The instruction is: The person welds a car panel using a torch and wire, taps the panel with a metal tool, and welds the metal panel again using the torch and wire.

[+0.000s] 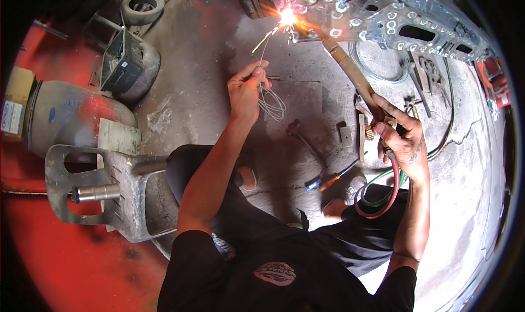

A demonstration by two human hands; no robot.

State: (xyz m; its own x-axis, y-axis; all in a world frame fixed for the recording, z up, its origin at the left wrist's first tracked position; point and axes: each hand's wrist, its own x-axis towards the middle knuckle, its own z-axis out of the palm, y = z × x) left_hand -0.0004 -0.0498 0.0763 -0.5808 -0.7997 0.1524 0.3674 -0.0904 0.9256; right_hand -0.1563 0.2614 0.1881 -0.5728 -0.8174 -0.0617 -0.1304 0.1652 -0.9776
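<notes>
My right hand is closed around the handle of a gas welding torch, with a red hose and a green hose trailing from its lower end. The torch tip points up and left at a metal panel marked with many round weld spots. Bright flame and sparks flare at the panel's edge. My left hand pinches a thin coiled wire, whose free end reaches up into the glare. Where the wire meets the metal is hidden by the light.
A hammer and screwdrivers lie on the concrete floor. More wire is coiled below the panel. To the left are a plastic chair, a grey gas cylinder, a black case and a small tyre.
</notes>
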